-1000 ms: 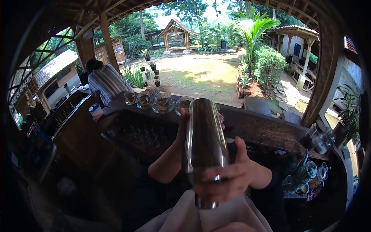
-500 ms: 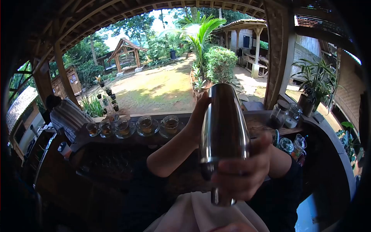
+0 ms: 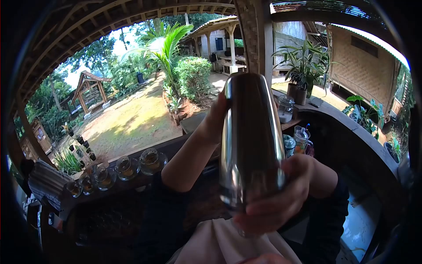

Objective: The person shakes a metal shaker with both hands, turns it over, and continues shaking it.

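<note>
A shiny metal cocktail shaker [image 3: 250, 141] is held up close in front of me, slightly tilted, with its broad rounded end on top. My left hand [image 3: 217, 115] presses against its upper left side, and the shaker hides part of those fingers. Lower down, my right hand [image 3: 277, 198] wraps round the narrower end, its fingers across the front and somewhat blurred. The shaker's lowest tip is mostly covered by the right hand.
Several glass cups on saucers [image 3: 127, 168] line the counter at the left. A person in a striped top [image 3: 47, 182] is at the far left. A glass jar [image 3: 285, 109], a glass pitcher [image 3: 301, 138] and potted plants [image 3: 303, 72] stand at the right.
The view has turned to the right, so cups and garden shift left. The shaker's upper end appears higher and larger, and its lower tip is now more covered by my right hand.
</note>
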Demonstrator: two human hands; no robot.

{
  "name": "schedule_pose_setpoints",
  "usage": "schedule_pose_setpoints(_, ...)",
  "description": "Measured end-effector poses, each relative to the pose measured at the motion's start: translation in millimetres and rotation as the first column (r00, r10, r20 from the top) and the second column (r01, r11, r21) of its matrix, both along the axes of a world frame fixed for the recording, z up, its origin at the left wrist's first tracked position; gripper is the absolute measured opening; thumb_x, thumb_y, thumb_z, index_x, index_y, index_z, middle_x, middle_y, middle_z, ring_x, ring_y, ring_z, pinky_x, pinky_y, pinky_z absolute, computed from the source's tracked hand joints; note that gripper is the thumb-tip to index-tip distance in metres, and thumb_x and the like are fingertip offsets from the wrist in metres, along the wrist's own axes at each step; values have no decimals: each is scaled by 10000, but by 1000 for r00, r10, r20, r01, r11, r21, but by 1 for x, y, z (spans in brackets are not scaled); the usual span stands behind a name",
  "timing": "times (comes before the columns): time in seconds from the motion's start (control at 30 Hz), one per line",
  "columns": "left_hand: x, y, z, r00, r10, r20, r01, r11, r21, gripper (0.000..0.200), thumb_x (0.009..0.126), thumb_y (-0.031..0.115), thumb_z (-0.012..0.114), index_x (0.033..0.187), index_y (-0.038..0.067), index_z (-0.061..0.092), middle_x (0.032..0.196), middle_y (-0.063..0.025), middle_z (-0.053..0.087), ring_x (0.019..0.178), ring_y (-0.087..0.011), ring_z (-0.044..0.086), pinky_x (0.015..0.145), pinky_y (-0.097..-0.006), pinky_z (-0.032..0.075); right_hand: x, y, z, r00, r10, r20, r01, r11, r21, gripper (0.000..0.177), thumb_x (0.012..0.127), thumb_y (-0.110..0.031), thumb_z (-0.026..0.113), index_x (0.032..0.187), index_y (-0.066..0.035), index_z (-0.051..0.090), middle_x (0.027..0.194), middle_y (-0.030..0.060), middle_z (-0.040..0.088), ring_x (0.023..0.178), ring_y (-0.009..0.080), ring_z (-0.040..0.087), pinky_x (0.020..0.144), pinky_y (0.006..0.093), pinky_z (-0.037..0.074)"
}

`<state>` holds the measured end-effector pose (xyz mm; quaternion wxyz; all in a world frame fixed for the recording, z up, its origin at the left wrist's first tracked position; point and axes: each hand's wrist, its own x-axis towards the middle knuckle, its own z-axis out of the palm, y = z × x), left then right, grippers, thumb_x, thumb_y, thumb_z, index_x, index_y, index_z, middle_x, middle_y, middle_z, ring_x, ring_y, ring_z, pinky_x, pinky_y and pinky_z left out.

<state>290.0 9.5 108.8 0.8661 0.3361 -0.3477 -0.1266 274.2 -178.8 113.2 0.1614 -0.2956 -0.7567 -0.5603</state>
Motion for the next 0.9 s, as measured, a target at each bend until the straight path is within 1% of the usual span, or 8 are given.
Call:
schedule_pose_setpoints(0.07,33,-9,-10,726,98,681,-267,952,147,632,912,554,470,1285,45,432,1235,-112,528,1144,-190,527,1002,-394,416,9,-5,-6,910,185,371,-287,927,241,229,769,-209,692,980,-255,614,1138,-75,612,1116,133,590,902,411,410)
schedule_pose_setpoints(0.17,83,-17,2,960,-255,117,257,966,1,583,945,522,404,1274,41,436,1195,-169,538,1067,-275,594,887,-416,531,56,-28,22,975,-153,-162,161,986,36,408,720,-266,776,1080,-186,602,1179,59,610,1121,258,588,872,393,479)
schedule_pose_setpoints(0.23,98,-42,7,994,87,-61,-94,989,-115,439,1007,383,310,1244,46,464,1157,-134,576,1040,-245,606,859,-388,548,88,-25,24,641,-152,-753,131,987,-88,561,678,-322,808,1147,-117,579,1230,124,583,1173,322,544,953,411,463)
schedule_pose_setpoints(0.43,48,-67,24,954,-48,294,24,996,83,471,968,398,439,1283,50,464,1203,-139,579,1051,-237,603,910,-429,492,21,-72,11,993,-118,3,117,983,140,290,841,-253,646,1120,-248,567,1188,-49,612,1150,121,561,1010,412,330)
schedule_pose_setpoints(0.5,55,-76,31,545,38,838,-179,981,72,537,954,445,460,1310,44,430,1202,-134,580,1056,-223,605,909,-413,501,48,-70,-13,884,-4,468,-168,931,325,268,835,-254,638,1082,-308,552,1145,-129,618,1125,72,564,1012,426,310)
schedule_pose_setpoints(0.6,101,-62,32,953,-102,285,55,984,168,533,961,464,414,1291,46,426,1182,-136,577,1054,-248,605,931,-464,482,83,-88,22,974,-226,20,221,965,141,448,724,-346,761,1121,-270,567,1226,-61,597,1197,226,523,1065,453,265)
schedule_pose_setpoints(0.7,140,-80,18,970,173,-172,-183,982,-42,520,941,464,405,1247,49,470,1186,-158,573,1103,-306,568,933,-505,471,121,-81,33,580,-185,-793,227,972,-61,544,658,-276,828,1135,-142,602,1307,67,554,1280,344,420,1078,461,296)
schedule_pose_setpoints(0.9,86,-118,-1,877,204,435,-210,977,-35,547,943,501,441,1248,49,481,1119,-145,620,1009,-259,633,884,-399,530,83,-118,25,975,-220,-43,224,967,125,449,792,-421,677,1166,-191,582,1257,56,583,1236,232,475,1102,491,224)
